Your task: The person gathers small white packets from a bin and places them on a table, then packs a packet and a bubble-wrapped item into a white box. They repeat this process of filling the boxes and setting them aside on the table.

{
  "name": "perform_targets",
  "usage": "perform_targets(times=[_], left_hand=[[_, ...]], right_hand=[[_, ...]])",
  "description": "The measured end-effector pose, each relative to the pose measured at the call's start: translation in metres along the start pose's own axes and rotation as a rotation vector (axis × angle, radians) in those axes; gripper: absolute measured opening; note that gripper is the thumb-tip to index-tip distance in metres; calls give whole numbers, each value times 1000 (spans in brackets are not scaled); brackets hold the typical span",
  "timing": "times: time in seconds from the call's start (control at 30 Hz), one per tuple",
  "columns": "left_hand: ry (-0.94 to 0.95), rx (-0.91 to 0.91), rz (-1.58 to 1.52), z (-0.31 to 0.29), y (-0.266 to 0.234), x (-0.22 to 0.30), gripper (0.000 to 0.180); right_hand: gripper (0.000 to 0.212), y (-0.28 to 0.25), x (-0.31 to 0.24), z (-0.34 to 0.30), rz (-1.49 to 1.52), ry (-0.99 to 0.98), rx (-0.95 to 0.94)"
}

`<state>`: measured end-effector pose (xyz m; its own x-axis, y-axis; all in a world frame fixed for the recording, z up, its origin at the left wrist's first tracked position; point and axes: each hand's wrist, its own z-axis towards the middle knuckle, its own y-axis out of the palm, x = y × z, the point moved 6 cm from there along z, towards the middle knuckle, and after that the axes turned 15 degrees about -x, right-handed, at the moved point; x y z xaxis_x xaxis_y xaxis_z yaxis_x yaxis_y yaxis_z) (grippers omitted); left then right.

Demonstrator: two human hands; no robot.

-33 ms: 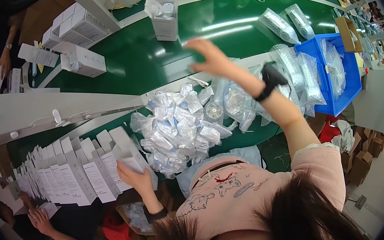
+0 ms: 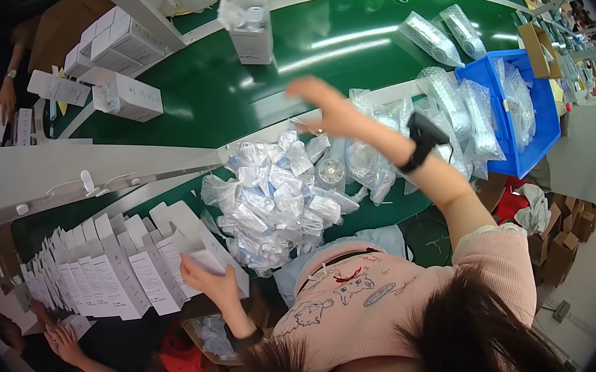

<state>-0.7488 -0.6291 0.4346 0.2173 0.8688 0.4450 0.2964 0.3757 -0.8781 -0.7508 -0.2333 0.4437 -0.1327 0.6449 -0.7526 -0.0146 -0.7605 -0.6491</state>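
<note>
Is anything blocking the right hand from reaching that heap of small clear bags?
Nothing visible does: the right hand hangs near the heap of small clear bags, whose top lies uncovered. The hand's exact height I cannot judge.

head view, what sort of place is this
Most likely a packing line in a factory or workshop: a long green worktop, a row of white boxes and a heap of filled clear bags.

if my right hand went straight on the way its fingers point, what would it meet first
Probably the open white box standing on the green surface, near its lower edge. Depth is unclear, so the right hand might just pass beside it.
</note>
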Motion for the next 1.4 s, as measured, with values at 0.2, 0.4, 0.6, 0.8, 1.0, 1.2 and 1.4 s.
perform_targets(times=[0.2,0.4,0.6,0.8,1.0,1.2,1.4], left_hand=[[493,72,-168,-40,-27,137,82],[723,-268,-749,14,-4,190,71],[623,-36,-740,56,24,220,82],[748,-160,-578,72,35,247,99],[649,-402,-1082,97,17,224,106],[633,-337,-1106,100,13,212,104],[608,-341,-1145,102,23,197,102]], right_hand=[[92,69,-116,-59,715,-174,-595],[83,44,-100,-77,855,-151,-354],[77,-17,-2,-79,837,340,-95],[63,-9,-55,-49,859,-134,-113],[61,-3,-19,-29,594,-89,-231],[47,51,75,-53,-543,766,-493],[54,40,92,-56,-548,686,-321]])
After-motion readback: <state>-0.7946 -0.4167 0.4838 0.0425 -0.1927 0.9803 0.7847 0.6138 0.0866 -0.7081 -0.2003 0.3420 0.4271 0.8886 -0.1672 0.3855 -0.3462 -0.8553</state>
